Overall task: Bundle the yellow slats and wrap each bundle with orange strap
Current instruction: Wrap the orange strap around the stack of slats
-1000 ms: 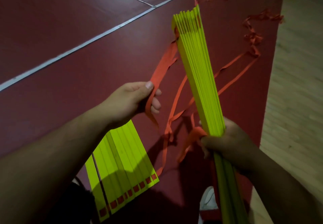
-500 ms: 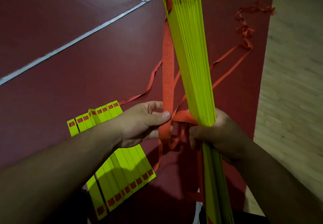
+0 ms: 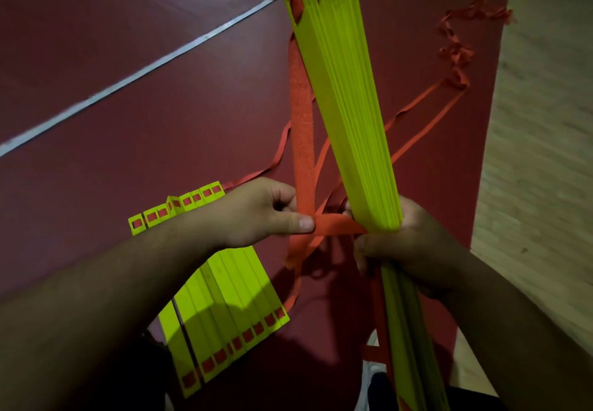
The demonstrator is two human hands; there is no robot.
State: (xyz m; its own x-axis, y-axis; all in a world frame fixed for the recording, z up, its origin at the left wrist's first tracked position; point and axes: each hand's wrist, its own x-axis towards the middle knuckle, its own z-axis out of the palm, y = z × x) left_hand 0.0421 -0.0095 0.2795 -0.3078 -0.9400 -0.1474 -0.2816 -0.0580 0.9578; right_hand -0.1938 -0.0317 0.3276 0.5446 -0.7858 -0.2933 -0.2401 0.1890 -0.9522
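A tall bundle of yellow slats [image 3: 346, 96] stands upright and fans out toward the top of the view. My right hand [image 3: 407, 243] grips it around the middle. A wide orange strap [image 3: 301, 128] runs down the bundle's left side from a slot near the top. My left hand [image 3: 263, 215] pinches this strap between thumb and fingers just left of the bundle, where a stretch of it crosses over to my right hand. Thin orange straps [image 3: 426, 99] trail away over the floor.
A second set of yellow slats [image 3: 231, 301] with orange slot marks lies flat on the dark red floor mat [image 3: 160, 122] under my left forearm. A white line [image 3: 138, 73] crosses the mat. Pale flooring [image 3: 545, 154] borders the right side.
My left hand came down from mid-height to the bundle's middle, pulling the wide strap taut along the slats. The bundle rose nearer the camera; the right hand kept its grip.
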